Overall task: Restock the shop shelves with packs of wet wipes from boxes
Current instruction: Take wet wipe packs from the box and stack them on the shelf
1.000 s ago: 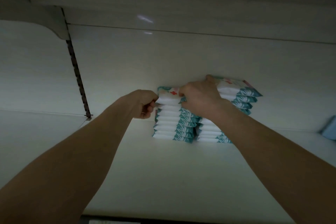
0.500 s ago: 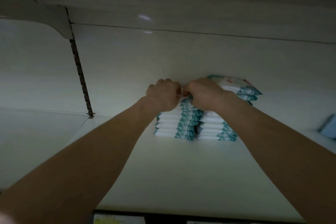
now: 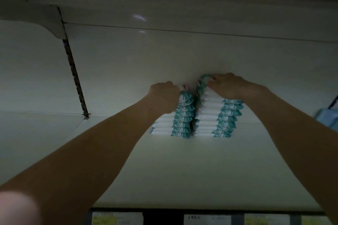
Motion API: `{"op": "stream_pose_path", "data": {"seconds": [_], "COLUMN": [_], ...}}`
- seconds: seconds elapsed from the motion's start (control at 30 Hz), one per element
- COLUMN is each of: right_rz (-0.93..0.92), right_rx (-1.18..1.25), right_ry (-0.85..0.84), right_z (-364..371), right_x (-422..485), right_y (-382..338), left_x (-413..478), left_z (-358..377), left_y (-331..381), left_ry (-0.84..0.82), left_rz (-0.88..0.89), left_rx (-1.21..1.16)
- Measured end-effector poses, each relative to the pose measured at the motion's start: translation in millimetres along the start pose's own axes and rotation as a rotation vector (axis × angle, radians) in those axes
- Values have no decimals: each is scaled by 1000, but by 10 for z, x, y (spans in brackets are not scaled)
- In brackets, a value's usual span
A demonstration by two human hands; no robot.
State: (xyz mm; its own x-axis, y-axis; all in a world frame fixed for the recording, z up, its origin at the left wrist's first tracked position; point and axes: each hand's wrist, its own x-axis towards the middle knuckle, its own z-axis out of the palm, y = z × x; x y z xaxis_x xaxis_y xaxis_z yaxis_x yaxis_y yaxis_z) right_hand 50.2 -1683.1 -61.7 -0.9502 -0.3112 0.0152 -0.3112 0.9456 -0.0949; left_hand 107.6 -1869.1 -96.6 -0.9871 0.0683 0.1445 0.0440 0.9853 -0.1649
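Two stacks of white-and-teal wet wipe packs stand side by side at the back of a white shelf (image 3: 182, 170). My left hand (image 3: 163, 95) lies on top of the left stack (image 3: 181, 122), fingers curled over its top pack. My right hand (image 3: 228, 86) lies on the right stack (image 3: 219, 120) and grips its top packs, whose left ends curl upward. A narrow gap separates the two stacks. The fingertips of both hands are hidden behind the packs.
The shelf above (image 3: 164, 2) hangs low over the stacks. A slotted upright (image 3: 75, 78) runs down the back wall at left. A blue pack (image 3: 327, 118) sits at the right edge. Price labels (image 3: 206, 219) line the shelf's front lip.
My hands have moved apart: the left onto the left stack, the right onto the right stack. The packs held on top a second ago now lie on the stacks.
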Motion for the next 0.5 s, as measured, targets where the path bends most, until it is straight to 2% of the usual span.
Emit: {"op": "stream_pose_path", "data": {"seconds": [0.37, 0.5], "right_rz": [40, 63], "right_rx": [-33, -54], "right_ry": [114, 116], "right_z": [282, 274], "right_x": [18, -7], "right_y": [-109, -132], "left_x": [-25, -1], "left_z": [174, 154], "left_y": [64, 45], "left_ry": [167, 70], "left_rz": [84, 84], "left_rx": [110, -27]}}
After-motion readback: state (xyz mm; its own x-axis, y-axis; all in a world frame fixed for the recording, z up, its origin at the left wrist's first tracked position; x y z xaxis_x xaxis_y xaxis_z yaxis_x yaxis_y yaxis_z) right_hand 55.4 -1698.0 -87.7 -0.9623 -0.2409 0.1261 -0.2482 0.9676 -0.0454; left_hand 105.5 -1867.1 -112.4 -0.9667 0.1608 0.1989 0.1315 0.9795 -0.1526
